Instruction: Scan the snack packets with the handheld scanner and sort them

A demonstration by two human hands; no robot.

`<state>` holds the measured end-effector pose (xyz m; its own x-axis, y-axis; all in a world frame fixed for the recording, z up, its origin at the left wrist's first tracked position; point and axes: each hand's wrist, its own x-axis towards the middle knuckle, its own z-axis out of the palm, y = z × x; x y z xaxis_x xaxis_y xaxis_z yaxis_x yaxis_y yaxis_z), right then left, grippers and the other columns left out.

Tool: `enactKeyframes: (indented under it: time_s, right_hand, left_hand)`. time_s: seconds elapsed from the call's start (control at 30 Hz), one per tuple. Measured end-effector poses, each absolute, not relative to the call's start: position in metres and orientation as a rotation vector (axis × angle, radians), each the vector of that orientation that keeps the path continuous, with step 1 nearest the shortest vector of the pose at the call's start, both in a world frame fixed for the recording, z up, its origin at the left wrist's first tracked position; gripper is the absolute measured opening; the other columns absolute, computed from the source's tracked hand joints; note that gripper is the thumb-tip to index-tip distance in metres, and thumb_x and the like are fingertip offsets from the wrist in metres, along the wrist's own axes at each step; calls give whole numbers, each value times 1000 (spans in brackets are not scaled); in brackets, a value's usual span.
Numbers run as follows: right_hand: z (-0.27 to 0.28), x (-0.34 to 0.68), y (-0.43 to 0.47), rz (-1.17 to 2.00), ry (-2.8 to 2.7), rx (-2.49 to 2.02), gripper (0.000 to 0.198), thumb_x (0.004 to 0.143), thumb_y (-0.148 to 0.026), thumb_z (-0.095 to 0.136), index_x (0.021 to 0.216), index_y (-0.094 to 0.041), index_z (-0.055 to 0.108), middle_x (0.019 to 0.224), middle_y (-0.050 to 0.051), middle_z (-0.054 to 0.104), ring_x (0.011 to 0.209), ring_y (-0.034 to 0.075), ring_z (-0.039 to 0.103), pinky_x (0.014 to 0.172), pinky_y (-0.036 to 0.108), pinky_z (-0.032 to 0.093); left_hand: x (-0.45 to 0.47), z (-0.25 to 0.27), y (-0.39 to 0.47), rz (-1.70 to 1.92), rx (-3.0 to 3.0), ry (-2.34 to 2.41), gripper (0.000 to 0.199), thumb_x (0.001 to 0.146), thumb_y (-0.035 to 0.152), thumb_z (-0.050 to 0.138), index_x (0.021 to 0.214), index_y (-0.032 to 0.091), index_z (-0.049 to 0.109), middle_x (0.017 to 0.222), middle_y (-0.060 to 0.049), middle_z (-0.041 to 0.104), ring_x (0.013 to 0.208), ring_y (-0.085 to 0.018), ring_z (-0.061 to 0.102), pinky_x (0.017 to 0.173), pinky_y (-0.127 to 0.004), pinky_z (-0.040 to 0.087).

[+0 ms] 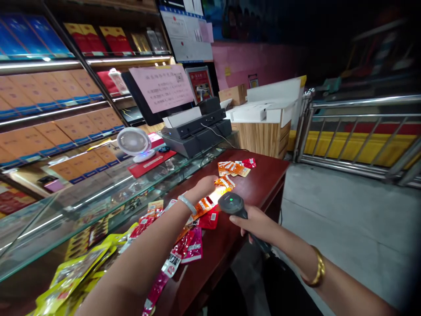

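Right grip (255, 224): my fingers wrapped around barcode scanner (232, 203), aimed at orange snack packet (205, 204). Left grip (204, 184): spread flat, pinning that packet to tabletop (263, 175) so its barcode faces the beam. Further packets (234, 168) beyond the scanner.

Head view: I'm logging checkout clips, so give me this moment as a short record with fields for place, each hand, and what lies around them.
place: shop counter, red-brown wooden table beside a glass display case
right hand: right hand grips a black barcode scanner, green light on, aimed at the packets
left hand: left hand presses an orange snack packet lit by the scanner
wrists: pale bangle on left, gold bangle on right
nearby: more orange packets, red and pink packets, yellow packets
behind: small white fan, till machine
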<state>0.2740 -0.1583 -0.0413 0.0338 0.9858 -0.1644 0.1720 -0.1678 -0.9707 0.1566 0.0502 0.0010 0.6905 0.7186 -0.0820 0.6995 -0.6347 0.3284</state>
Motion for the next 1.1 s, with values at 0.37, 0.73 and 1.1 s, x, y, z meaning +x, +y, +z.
enactKeyframes:
  time_s: [0.37,0.73,1.1]
  right_hand:
    - [-51,275,-147,1289,-1213,-1424,31,83,-38,64,104,-17,56,52,-8,54,33,6,46,30,15,40]
    - [-75,324,-139,1300,-1134,-1480,35,82,-36,66,111,-18,57,56,-8,50,42,8,53,34,15,43]
    - [-73,335,-139,1104,-1083,-1647,35,86,-41,63,110,-17,57,51,-8,55,33,8,49,33,16,41]
  left_hand:
    - [133,19,86,-390,2831,1282,30,75,43,69,98,25,71,98,-4,72,89,-21,67,78,-28,48]
    - [299,-29,121,-124,3151,950,51,79,43,68,123,20,59,138,-15,53,132,-30,45,107,-41,37]
    - [237,-22,109,-30,3006,842,51,79,43,68,121,22,50,113,-8,67,101,-23,64,85,-29,47]
